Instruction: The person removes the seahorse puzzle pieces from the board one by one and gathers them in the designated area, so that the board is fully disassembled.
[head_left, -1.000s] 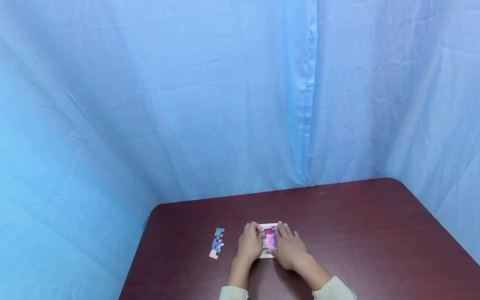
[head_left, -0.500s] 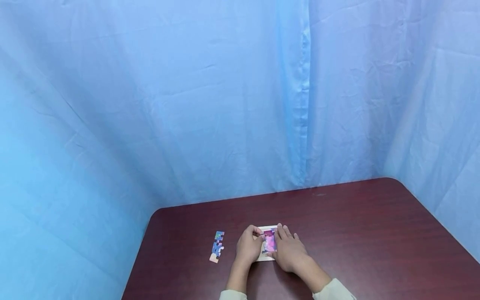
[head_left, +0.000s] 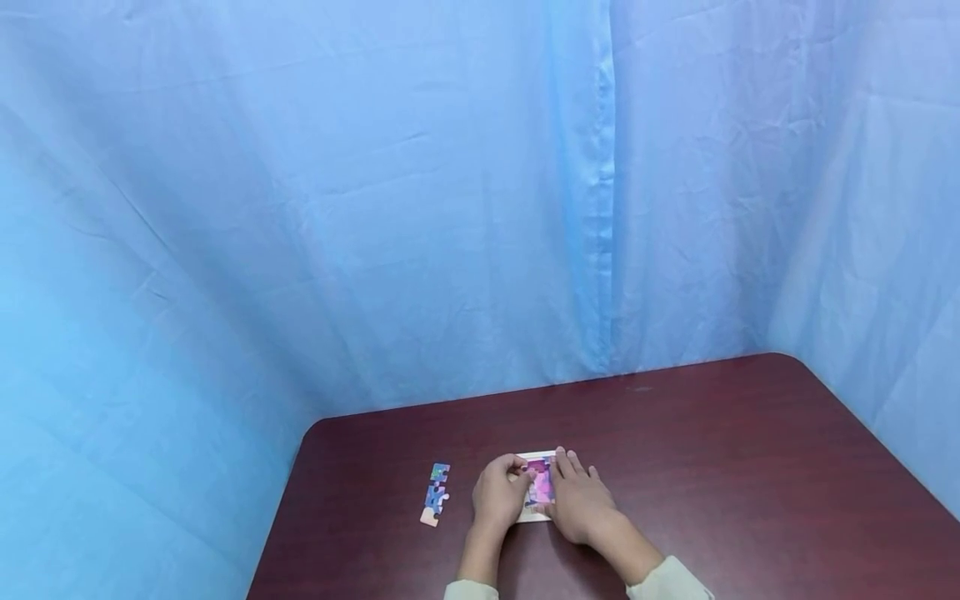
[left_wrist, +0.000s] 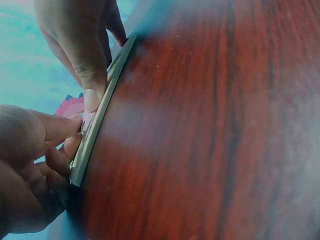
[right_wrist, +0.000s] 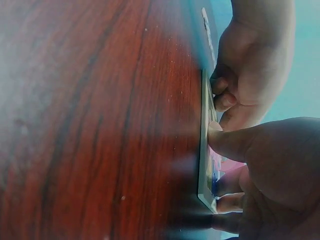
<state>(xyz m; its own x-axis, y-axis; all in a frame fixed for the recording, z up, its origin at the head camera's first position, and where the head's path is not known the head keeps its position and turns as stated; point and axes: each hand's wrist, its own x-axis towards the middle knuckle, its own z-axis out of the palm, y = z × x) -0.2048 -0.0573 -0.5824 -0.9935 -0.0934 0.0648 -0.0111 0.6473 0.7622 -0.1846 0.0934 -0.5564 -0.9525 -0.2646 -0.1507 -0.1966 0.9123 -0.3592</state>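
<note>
A small jigsaw puzzle in a pale frame lies on the table, its picture pink and magenta. At its left side my left hand has curled fingers, with thumb and index pinching a puzzle piece; the fingers hide most of it. A pink puzzle piece stands tilted up from the board in the left wrist view. My right hand lies over the frame's right side, fingers extended, and its thumb presses on the near part of the board.
Several loose puzzle pieces, blue and cream, lie in a column left of the frame. The dark red wooden table stretches away to both sides. Blue curtains hang behind and beside it.
The view has shifted slightly. My left thumb and index have moved a little over the puzzle's upper left part. The right hand stays on the frame.
</note>
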